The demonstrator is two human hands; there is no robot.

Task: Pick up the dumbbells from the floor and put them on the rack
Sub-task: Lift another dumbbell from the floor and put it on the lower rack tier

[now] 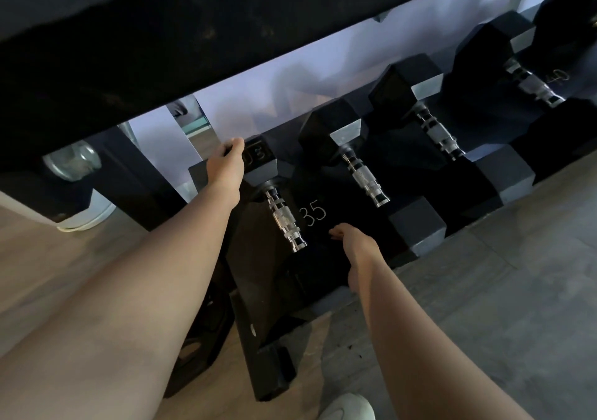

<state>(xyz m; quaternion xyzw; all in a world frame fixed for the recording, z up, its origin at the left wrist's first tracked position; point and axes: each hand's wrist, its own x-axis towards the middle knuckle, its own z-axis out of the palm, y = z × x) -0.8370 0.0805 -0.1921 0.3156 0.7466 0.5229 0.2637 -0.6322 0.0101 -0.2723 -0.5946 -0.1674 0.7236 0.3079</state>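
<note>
Right hand [354, 251]: fingers curled over near head of dumbbell [286, 222] | Left hand [226, 166]: fingers wrapped round its far head | Dumbbell: on low rack [245, 306] shelf marked 35, leftmost of row

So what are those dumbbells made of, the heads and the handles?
The heads, like the dumbbell head under the left hand, look like matte black rubber or a coated metal: dull, with flat hexagonal faces and a moulded number. The handle looks like bright chromed steel: shiny, with cross-hatched knurling and ringed grooves.
</note>
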